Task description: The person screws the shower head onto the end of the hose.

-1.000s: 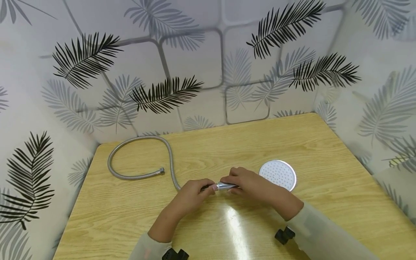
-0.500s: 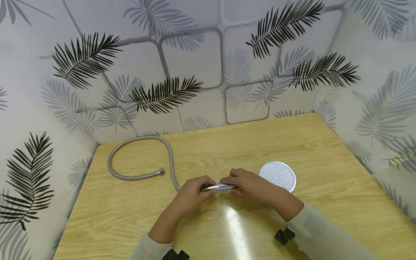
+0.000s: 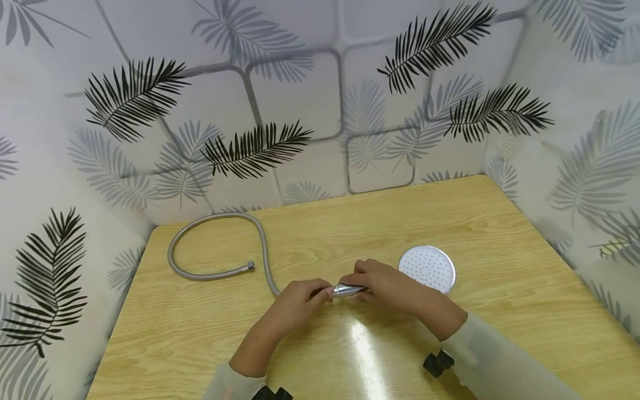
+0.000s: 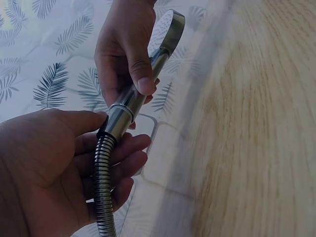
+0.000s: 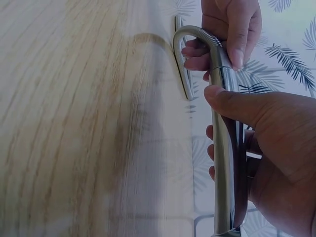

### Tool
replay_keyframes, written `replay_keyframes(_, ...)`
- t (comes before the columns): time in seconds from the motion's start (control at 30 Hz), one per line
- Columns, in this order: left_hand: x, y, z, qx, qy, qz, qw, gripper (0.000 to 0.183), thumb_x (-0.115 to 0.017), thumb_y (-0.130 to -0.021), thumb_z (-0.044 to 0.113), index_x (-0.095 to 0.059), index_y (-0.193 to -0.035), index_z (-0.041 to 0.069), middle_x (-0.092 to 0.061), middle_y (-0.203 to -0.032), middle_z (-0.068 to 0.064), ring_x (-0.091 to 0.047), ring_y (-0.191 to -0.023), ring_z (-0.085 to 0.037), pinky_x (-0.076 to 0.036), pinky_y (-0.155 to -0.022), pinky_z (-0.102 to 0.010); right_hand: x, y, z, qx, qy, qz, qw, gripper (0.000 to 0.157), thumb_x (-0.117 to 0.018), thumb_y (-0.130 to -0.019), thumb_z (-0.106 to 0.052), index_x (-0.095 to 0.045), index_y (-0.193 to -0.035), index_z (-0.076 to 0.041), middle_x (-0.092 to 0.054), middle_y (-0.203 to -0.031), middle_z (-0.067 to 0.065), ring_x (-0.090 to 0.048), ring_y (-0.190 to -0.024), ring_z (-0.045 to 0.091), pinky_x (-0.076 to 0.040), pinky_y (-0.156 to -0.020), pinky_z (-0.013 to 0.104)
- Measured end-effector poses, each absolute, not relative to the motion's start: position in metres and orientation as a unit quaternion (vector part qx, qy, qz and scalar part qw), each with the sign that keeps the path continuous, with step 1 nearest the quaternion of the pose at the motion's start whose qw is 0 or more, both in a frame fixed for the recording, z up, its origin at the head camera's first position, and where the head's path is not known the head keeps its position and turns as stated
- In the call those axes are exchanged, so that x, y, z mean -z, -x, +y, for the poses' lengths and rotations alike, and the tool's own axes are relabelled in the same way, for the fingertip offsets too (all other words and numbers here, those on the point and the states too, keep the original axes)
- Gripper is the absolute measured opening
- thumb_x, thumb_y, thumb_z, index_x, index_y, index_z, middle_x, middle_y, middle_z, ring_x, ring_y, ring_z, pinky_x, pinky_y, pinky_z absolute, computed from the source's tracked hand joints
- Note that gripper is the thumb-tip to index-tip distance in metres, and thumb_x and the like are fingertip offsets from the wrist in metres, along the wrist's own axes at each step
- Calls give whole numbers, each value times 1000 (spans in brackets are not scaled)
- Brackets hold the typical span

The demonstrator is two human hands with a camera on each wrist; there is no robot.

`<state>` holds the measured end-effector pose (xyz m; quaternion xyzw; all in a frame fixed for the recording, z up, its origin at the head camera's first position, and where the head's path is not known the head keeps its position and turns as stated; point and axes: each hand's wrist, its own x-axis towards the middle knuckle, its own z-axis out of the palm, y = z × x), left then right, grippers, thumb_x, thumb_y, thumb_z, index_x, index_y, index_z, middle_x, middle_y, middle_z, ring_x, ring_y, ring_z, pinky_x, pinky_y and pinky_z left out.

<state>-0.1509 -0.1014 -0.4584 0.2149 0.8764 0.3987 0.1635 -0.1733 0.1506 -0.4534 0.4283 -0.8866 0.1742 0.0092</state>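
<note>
A chrome hand shower has a round white face (image 3: 427, 268) pitted with small nozzles. My right hand (image 3: 387, 284) grips it by its handle (image 5: 224, 153), thumb along one side and fingers round the other. At the handle's lower end sits the metal connector (image 4: 117, 121) of a flexible shower hose (image 3: 264, 244). My left hand (image 3: 296, 301) pinches that connector between thumb and fingers. Connector and handle meet in line, though how tightly they join cannot be seen. In the head view, the fingers hide part of the handle and hose end.
The hose loops across the left of the wood-grain table (image 3: 350, 228), its loose end nut (image 3: 251, 266) lying inside the loop. Leaf-patterned walls (image 3: 300, 161) border the table at the back and both sides. Dark wrist cameras (image 3: 438, 363) are strapped to the sleeves.
My left thumb and fingers have shifted about the connector, baring more of it half a second ago than now. The right hand keeps its grip on the handle. The head view tilts slightly.
</note>
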Motion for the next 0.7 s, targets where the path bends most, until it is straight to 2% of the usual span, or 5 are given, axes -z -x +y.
replay_keyframes(0.3, 460, 148, -101, -409, -213, 876, 140, 25, -59, -103, 37, -70, -117, 19, -73, -108, 5, -63, -91, -8, -53, -79, -26, 452, 171, 149, -183, -417, -890, -16, 33, -74, -94, -24, -70, -126, -21, -58, -93, -5, -45, -78, 6, -42, -68, 19)
replay_keyframes(0.5, 460, 148, -99, -408, -215, 879, 119, 17, -68, -98, 31, -71, -111, 20, -72, -104, 8, -63, -89, -7, -53, -76, -24, 451, 170, 148, -188, -419, -888, -16, 33, -75, -92, -23, -70, -125, -21, -58, -91, -4, -44, -76, 6, -41, -67, 19)
replay_keyframes(0.7, 460, 148, -98, -391, -219, 888, 104, 15, -71, -96, 28, -71, -109, 19, -71, -104, 8, -63, -92, -7, -52, -78, -24, 454, 170, 148, -188, -413, -891, -20, 34, -75, -92, -24, -70, -126, -22, -59, -90, -3, -45, -76, 6, -41, -66, 19)
